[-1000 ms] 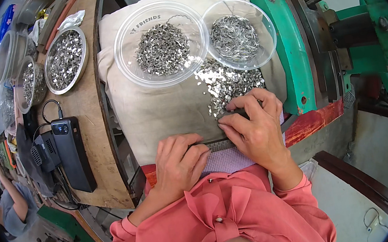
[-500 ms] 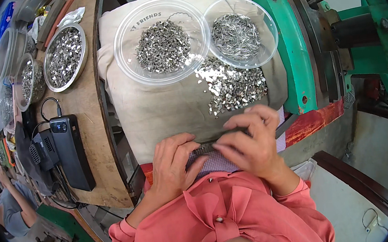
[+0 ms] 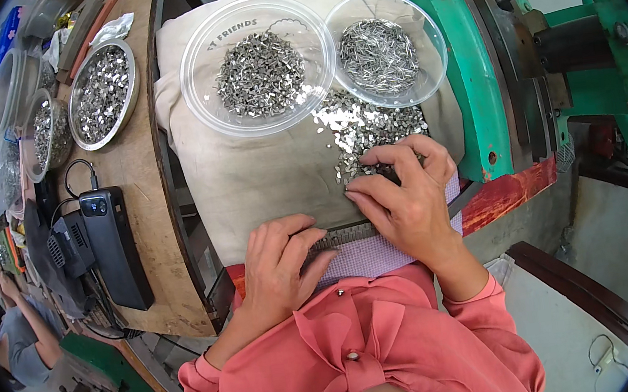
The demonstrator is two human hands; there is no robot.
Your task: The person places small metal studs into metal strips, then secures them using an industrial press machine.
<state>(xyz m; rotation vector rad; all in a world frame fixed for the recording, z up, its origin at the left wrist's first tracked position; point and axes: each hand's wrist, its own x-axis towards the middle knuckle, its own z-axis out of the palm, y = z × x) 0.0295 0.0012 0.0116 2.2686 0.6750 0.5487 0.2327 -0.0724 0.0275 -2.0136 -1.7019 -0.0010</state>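
My left hand (image 3: 279, 262) is curled over the left end of a dark, narrow metal strip with a row of fine notches (image 3: 353, 234). The strip lies crosswise at the near edge of the cloth, and its left part is hidden under my fingers. My right hand (image 3: 413, 196) reaches over the near side of a loose pile of small shiny metal pieces (image 3: 364, 128). Its thumb and forefinger are apart at the pile's edge, with pieces between and beneath them. Beyond stand a clear tub of short metal bits (image 3: 261, 74) and a smaller clear tub of thin metal pins (image 3: 379, 57).
A beige cloth (image 3: 250, 180) covers the work surface. A green machine vise (image 3: 463, 78) borders it on the right. On the wooden table (image 3: 157, 214) at left are a metal bowl of pieces (image 3: 103, 94) and a black power bank (image 3: 114, 246). Another person (image 3: 27, 329) sits far left.
My right hand has moved from the notched strip, forward to the pile, uncovering more of the strip. The left hand stays in nearly the same place.
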